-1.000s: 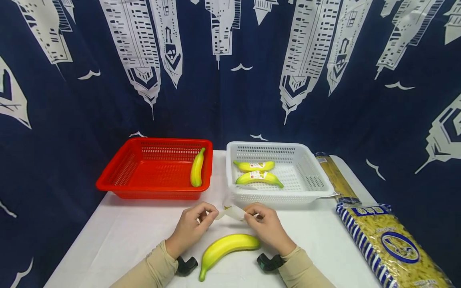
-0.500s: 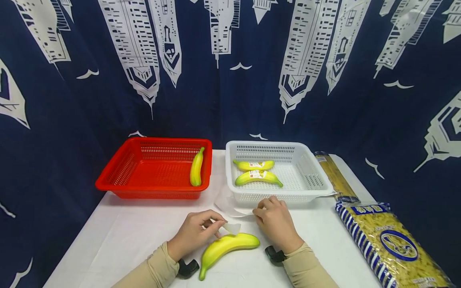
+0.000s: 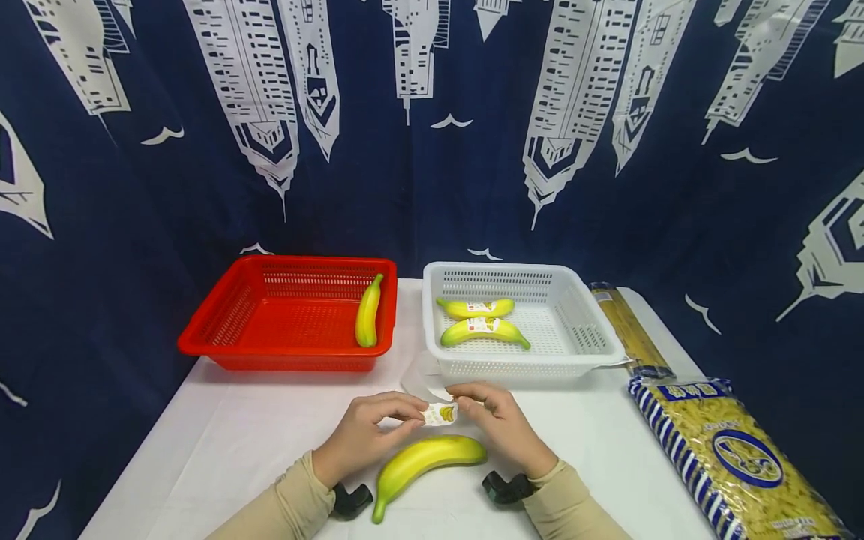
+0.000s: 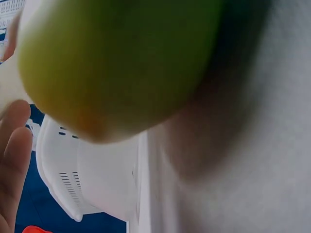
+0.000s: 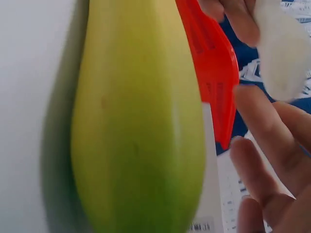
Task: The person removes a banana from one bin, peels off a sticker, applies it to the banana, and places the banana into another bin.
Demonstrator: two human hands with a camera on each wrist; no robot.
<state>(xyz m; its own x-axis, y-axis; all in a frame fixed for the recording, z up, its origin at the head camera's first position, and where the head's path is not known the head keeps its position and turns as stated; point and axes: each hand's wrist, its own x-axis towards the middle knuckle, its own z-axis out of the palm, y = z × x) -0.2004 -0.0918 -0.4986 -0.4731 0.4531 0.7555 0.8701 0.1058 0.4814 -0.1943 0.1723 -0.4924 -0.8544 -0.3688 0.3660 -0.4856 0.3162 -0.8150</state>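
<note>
A small white sticker label (image 3: 440, 414) with printed bananas is held up above the table in the head view. My left hand (image 3: 370, 429) pinches its left end between thumb and fingers. At its right end are the thumb and index finger of my right hand (image 3: 502, 421), pinching the edge; other fingers of that hand (image 5: 265, 150) are spread in the right wrist view. Below both hands a yellow banana (image 3: 427, 466) lies on the white table, touched by neither. It fills much of the left wrist view, where left fingertips (image 4: 17, 141) meet the pale label back.
A red basket (image 3: 290, 360) with one banana (image 3: 368, 311) stands back left. The white basket (image 3: 513, 366) back right contains two labelled bananas (image 3: 484, 330). Backing paper (image 3: 417, 375) lies before it. Pasta packs (image 3: 736, 457) line the table's right side.
The label has come off its backing strip, which dropped near the white basket. My right hand moved away, then back to the label's right end. The label's printed face now shows.
</note>
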